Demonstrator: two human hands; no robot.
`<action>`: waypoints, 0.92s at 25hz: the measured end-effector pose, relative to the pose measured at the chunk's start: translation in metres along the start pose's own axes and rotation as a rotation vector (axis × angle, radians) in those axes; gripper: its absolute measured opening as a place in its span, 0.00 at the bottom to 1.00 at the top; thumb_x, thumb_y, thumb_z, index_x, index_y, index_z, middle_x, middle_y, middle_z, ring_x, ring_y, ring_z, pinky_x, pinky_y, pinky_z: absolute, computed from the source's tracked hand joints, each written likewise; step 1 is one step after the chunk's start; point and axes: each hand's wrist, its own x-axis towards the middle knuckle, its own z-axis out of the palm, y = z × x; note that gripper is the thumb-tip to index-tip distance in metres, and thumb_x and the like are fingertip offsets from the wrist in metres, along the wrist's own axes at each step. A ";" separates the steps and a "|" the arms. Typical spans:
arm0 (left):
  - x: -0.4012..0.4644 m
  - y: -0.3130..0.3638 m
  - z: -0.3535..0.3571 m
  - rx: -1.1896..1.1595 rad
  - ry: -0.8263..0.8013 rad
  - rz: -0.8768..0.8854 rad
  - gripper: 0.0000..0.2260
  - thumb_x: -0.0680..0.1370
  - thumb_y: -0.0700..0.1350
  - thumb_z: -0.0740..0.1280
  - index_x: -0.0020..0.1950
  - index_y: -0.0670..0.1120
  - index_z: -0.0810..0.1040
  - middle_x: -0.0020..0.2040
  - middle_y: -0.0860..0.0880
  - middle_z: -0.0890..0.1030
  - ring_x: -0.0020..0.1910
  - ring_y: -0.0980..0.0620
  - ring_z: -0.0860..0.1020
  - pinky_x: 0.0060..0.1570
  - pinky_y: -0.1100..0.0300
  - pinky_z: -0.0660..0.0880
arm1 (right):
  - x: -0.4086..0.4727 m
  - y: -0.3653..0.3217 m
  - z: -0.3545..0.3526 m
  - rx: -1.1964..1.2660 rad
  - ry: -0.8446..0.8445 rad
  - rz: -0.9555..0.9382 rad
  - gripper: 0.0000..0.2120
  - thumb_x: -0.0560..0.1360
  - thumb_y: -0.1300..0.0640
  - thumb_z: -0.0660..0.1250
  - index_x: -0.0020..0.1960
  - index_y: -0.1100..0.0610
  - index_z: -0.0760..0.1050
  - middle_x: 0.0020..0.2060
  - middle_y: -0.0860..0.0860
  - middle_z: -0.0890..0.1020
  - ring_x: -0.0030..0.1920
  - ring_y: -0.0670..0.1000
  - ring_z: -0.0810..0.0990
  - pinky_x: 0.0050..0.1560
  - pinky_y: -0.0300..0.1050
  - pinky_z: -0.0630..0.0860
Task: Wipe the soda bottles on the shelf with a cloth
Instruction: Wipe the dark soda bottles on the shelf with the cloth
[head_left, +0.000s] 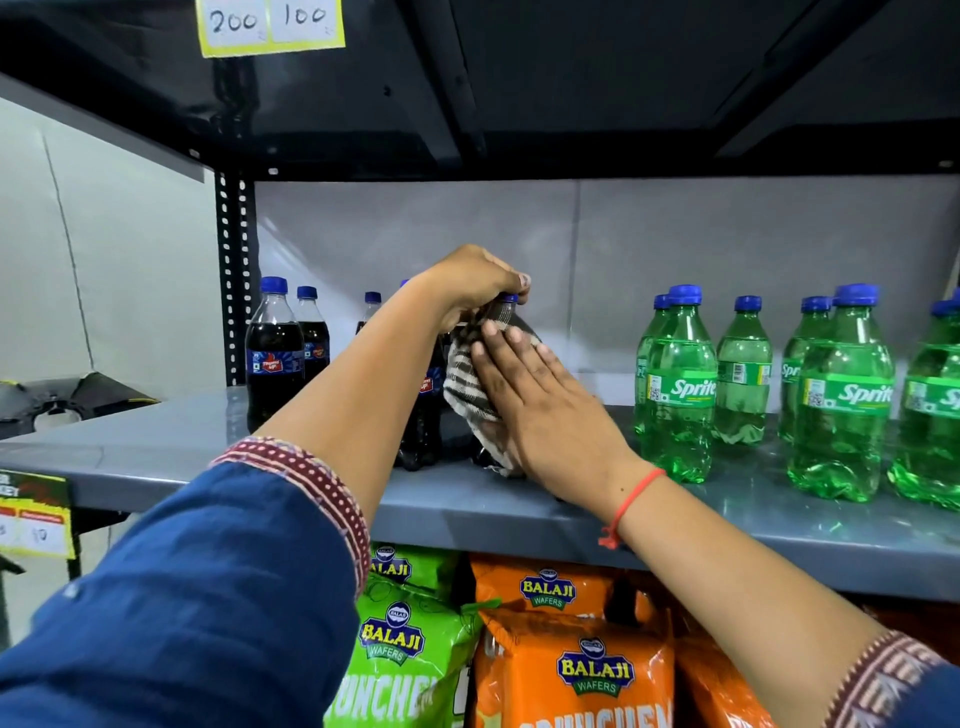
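Observation:
A dark cola bottle (508, 310) with a blue cap stands on the grey shelf (467, 499), mostly hidden by my hands. My left hand (472, 286) grips it at the neck, just under the cap. My right hand (540, 395) lies flat, fingers together, pressing a striped grey-and-white cloth (470, 395) against the bottle's side. More cola bottles (274, 353) stand to the left. Green Sprite bottles (678, 384) stand in a group to the right.
A black shelf underside (571, 88) hangs close above the bottles. A perforated black upright (234, 270) stands at the left. Below the shelf sit green and orange wafer bags (571, 670). Yellow price tags (270, 26) hang on the upper shelf edge and on the shelf's left front.

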 end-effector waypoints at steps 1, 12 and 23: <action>0.000 0.000 0.000 0.006 0.006 0.001 0.07 0.74 0.42 0.65 0.39 0.41 0.80 0.42 0.46 0.81 0.46 0.48 0.77 0.57 0.55 0.74 | 0.001 0.001 -0.001 0.002 0.006 0.010 0.27 0.74 0.51 0.50 0.67 0.65 0.67 0.66 0.62 0.71 0.66 0.61 0.70 0.62 0.57 0.69; -0.004 0.003 -0.001 -0.001 -0.020 -0.001 0.07 0.74 0.41 0.64 0.38 0.41 0.78 0.41 0.45 0.81 0.43 0.48 0.76 0.48 0.60 0.75 | -0.003 0.009 -0.001 -0.037 0.002 -0.132 0.26 0.74 0.55 0.48 0.69 0.64 0.64 0.68 0.61 0.69 0.68 0.60 0.68 0.69 0.54 0.60; -0.005 0.003 -0.001 0.013 0.011 -0.017 0.07 0.73 0.42 0.65 0.39 0.40 0.80 0.47 0.41 0.83 0.45 0.47 0.78 0.55 0.53 0.76 | 0.006 0.022 -0.002 -0.091 -0.013 -0.175 0.25 0.72 0.57 0.52 0.68 0.64 0.65 0.67 0.61 0.71 0.67 0.60 0.70 0.66 0.54 0.65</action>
